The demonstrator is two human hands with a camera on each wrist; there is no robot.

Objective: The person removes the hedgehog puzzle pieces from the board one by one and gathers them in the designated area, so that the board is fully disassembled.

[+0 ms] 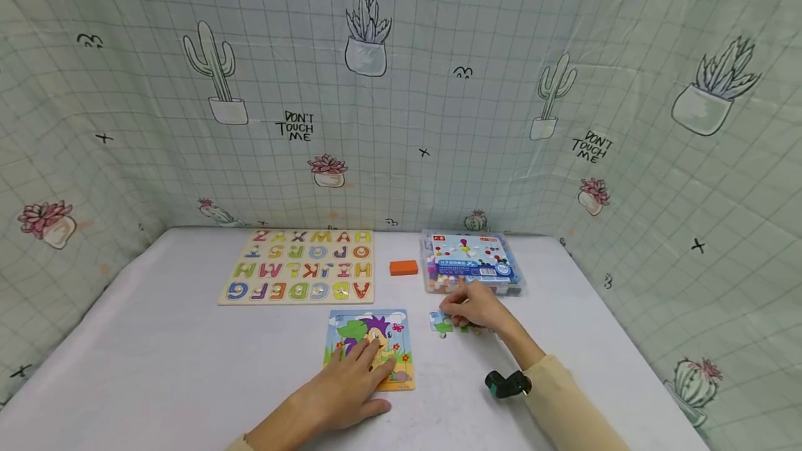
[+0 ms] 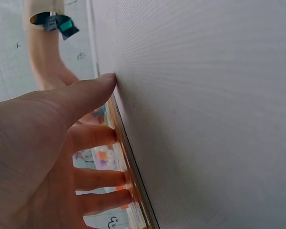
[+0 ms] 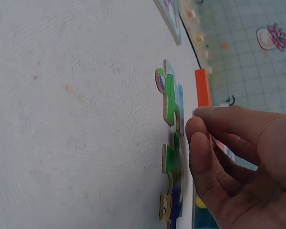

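Observation:
My left hand (image 1: 344, 378) lies with spread fingers on a square wooden jigsaw puzzle (image 1: 403, 339) showing a purple-haired cartoon animal. In the left wrist view, the fingertips touch the puzzle's edge-on board (image 2: 133, 176), while the thumb reaches toward the white tabletop. My right hand (image 1: 475, 306) is bent over loose jigsaw pieces (image 1: 441, 321) to the right of the puzzle. From the right wrist, green and blue pieces (image 3: 169, 98) lie on the table near its bunched fingertips. Whether a piece is pinched between those fingertips is hidden.
Behind the puzzle lies a wooden alphabet board (image 1: 301, 270) with colourful letters. An orange block (image 1: 404, 268) sits between it and a clear plastic box (image 1: 473, 259) with a printed blue label. Patterned cloth (image 1: 401, 124) hangs around the back and sides of the table.

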